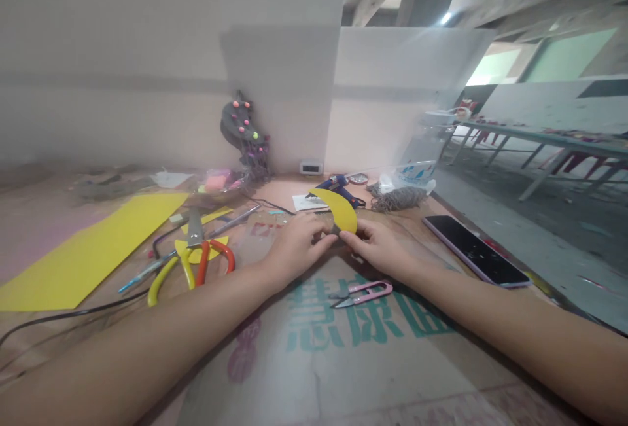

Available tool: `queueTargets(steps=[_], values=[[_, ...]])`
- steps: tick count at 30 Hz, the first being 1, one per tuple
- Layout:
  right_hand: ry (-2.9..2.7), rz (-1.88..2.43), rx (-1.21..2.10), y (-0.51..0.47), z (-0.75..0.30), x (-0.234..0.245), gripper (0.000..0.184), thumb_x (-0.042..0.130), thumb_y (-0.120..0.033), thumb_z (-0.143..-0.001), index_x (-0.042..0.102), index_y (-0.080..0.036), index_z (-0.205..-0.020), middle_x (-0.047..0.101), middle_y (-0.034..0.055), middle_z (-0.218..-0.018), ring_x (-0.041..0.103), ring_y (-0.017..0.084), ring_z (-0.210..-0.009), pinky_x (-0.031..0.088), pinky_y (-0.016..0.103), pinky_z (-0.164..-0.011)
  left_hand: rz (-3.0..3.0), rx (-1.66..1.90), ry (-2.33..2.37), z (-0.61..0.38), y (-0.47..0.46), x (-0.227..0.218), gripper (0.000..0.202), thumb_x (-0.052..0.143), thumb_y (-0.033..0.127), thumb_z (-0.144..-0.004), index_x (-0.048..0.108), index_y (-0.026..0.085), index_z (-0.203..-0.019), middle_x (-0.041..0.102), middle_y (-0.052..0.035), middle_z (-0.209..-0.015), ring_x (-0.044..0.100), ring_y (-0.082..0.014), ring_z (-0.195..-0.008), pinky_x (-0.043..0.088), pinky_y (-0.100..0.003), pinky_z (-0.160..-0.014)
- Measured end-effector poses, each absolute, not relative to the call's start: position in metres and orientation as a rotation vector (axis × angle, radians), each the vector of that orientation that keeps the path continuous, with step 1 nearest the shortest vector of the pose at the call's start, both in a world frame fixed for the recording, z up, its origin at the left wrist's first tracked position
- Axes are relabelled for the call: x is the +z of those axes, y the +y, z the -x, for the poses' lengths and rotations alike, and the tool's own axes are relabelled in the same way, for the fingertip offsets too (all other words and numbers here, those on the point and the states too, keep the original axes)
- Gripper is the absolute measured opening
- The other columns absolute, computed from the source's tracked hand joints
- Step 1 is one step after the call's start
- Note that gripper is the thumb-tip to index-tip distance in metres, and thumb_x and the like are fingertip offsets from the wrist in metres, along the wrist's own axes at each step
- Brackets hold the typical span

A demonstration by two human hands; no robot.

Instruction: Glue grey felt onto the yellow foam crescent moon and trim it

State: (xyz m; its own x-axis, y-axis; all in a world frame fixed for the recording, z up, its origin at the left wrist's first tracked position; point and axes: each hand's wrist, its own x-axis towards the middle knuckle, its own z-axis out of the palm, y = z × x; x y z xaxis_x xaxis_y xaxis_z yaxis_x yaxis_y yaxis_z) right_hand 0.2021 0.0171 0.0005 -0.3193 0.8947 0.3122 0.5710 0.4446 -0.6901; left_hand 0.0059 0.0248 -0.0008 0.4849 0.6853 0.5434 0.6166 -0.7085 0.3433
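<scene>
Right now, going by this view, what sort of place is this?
Probably a craft workshop: a blue glue gun, pink snips and a bundle of grey yarn lie on the work surface.

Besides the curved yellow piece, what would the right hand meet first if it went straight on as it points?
Probably the left hand, close opposite at the yellow piece; the exact gap in depth is unclear.

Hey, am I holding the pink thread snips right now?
No, the pink thread snips lie on the worktop, while the left hand and right hand hold a curved yellow strip.
</scene>
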Motion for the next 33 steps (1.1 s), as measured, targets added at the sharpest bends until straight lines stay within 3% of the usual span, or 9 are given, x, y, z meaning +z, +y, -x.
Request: queueTargets(steps=[8, 16, 27, 30, 33], values=[[-2.015, 1.235, 0.607, 0.0165, -0.202, 0.0033, 0.029, 0.049, -0.041, -0.088, 0.061, -0.016, -0.079, 0.06, 0.0012, -0.063, 0.054, 0.015, -0.056, 0.039, 0.025, -0.051, -2.687, 1.02, 1.102, -0.006, 0.0242, 0.0009, 0.027, 0.047, 0.022, -0.094, 0.067, 0.015, -0.077, 0.065, -0.0061, -0.079, 0.056, -0.0194, -0.08, 0.041, -0.031, -0.075], [-1.979, 1.241, 0.659, 0.0174, -0.2021, 0.0008, 0.031, 0.05, -0.043, -0.087, 0.059, -0.016, -0.076, 0.056, -0.0006, -0.059, 0.051, 0.014, -0.052, 0.038, 0.024, -0.05, -2.592, 1.116, 1.138, -0.006, 0.0269, -0.0036, 0.018, 0.056, 0.03, -0.09, 0.067, 0.017, -0.084, 0.061, -0.0066, -0.089, 0.056, -0.0213, -0.09, 0.043, -0.033, -0.081], [-1.914, 1.187, 0.784, 0.0182, -0.2021, 0.0024, 0.029, 0.058, -0.045, -0.082, 0.059, -0.016, -0.075, 0.059, 0.0002, -0.061, 0.053, 0.013, -0.053, 0.039, 0.023, -0.047, -2.566, 1.087, 1.102, -0.0055, 0.023, 0.0009, 0.024, 0.045, 0.028, -0.094, 0.066, 0.019, -0.087, 0.064, -0.0072, -0.095, 0.058, -0.022, -0.095, 0.043, -0.037, -0.087], [-1.834, 1.195, 0.771, 0.0189, -0.2034, 0.0021, 0.032, 0.057, -0.048, -0.082, 0.055, -0.018, -0.072, 0.053, -0.0023, -0.056, 0.048, 0.012, -0.049, 0.037, 0.023, -0.046, -2.388, 1.137, 1.073, -0.0062, 0.0251, -0.0002, 0.017, 0.051, 0.028, -0.091, 0.064, 0.018, -0.096, 0.066, -0.0074, -0.101, 0.059, -0.0217, -0.098, 0.044, -0.036, -0.088], [-1.736, 1.194, 0.691, 0.0179, -0.2051, 0.004, 0.034, 0.056, -0.049, -0.084, 0.052, -0.018, -0.069, 0.051, -0.0028, -0.056, 0.046, 0.011, -0.05, 0.038, 0.023, -0.049, -2.088, 1.174, 1.092, -0.007, 0.031, -0.0034, 0.03, 0.062, 0.033, -0.084, 0.06, 0.016, -0.108, 0.066, -0.0081, -0.105, 0.061, -0.0199, -0.091, 0.047, -0.032, -0.08]])
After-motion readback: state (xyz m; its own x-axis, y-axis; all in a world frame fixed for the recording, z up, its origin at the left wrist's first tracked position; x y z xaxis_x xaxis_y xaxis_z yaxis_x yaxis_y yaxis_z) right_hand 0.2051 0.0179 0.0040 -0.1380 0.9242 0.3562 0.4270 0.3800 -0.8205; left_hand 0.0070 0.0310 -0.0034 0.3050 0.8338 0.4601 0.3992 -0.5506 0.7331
